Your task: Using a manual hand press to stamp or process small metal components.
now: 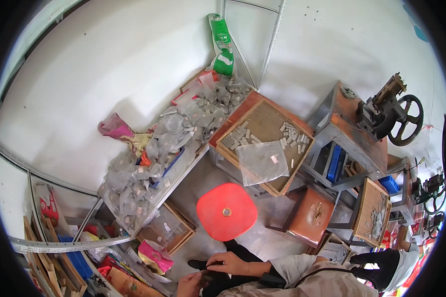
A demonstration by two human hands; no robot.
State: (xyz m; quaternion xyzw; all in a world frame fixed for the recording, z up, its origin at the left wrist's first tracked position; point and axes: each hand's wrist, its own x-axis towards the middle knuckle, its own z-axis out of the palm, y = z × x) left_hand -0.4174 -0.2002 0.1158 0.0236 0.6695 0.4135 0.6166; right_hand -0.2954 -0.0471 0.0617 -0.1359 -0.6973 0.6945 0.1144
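Observation:
Low in the picture, my right hand reaches in from the right over my dark trousers. Its fingers are bent and close together, and whatever they hold, if anything, is hidden. Below and to the left, at the picture's lower edge, my left hand is partly cut off, with its fingers curled. A small dark thing lies at its fingertips, too unclear to name against the trousers. The two hands are near each other but apart. Just beyond them stands a red stool with a rounded square seat.
A long bench holds many clear bags of small parts. Beside it, a wooden tray carries grey metal pieces and a clear plastic bag. Hand presses stand on benches at right, near a brown stool. Another person is at lower right.

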